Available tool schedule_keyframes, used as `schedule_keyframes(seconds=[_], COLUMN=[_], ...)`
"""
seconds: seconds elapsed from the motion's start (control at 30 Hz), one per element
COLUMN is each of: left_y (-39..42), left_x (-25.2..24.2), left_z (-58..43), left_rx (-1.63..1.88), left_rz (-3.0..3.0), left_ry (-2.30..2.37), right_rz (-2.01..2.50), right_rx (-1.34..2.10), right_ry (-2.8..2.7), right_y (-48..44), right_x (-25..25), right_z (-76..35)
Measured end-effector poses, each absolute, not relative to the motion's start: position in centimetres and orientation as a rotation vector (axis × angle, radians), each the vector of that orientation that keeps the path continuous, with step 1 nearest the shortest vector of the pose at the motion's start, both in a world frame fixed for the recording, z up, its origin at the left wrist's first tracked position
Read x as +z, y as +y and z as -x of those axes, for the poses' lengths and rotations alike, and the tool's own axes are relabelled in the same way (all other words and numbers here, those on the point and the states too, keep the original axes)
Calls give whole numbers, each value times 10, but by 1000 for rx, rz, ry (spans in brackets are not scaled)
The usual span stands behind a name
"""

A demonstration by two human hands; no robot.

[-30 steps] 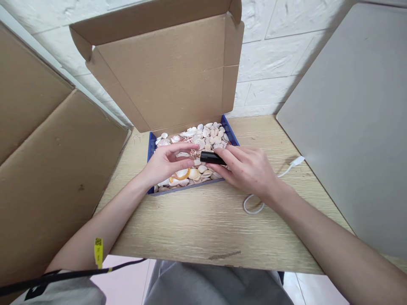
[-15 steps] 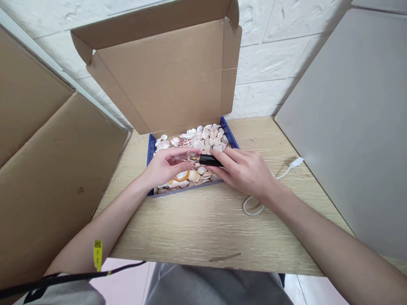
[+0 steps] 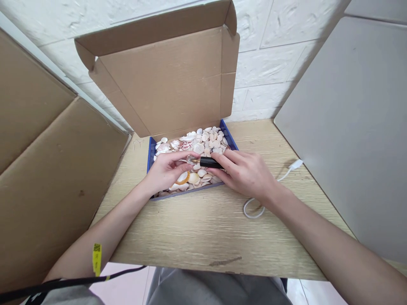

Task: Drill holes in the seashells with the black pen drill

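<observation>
Between thumb and fingers, my left hand point(image 3: 168, 170) grips a small clear glass piece point(image 3: 191, 159). My right hand point(image 3: 243, 171) is closed on a black cylindrical handle point(image 3: 210, 162), whose gold-coloured tip meets the clear piece. Both hands are over the near part of a blue-sided cardboard box point(image 3: 229, 136) full of white and pinkish seashells point(image 3: 206, 136). An orange-edged shell point(image 3: 182, 178) lies in the box just below my left fingers. The rear end of the black handle is hidden in my right hand.
The box's brown lid point(image 3: 168, 84) stands open against the white brick wall point(image 3: 282, 63). A white cable point(image 3: 254, 215) lies on the wooden table point(image 3: 190, 233), by my right wrist. Cardboard point(image 3: 47, 190) flanks the left, a grey panel point(image 3: 352, 127) the right. A black cable point(image 3: 70, 281) crosses the lower left.
The view has shifted slightly, so the scene sits a little lower. The gold tip shows more plainly at the clear piece. Both hands keep their holds.
</observation>
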State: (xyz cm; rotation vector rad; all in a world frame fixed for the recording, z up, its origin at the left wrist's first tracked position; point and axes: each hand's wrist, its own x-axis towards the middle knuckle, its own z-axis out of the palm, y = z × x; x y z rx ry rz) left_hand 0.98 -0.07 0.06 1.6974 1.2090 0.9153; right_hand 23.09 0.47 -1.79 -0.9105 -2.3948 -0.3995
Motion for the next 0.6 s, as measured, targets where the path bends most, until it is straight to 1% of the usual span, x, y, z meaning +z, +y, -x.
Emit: schedule_keyframes(seconds=[0.27, 0.47, 0.6], left_y=[1, 7, 5], left_x=[-3, -11, -8], left_z=[-6, 0, -3], left_rx=[892, 1017, 1006], left_rz=[-1695, -1595, -1580], left_ry=[1222, 1193, 1181], right_rz=[928, 979, 977], right_rx=[-365, -389, -387], right_ry=[-2404, -2365, -2384], right_y=[7, 11, 11], right_x=[-16, -16, -16], right_z=[-232, -237, -238])
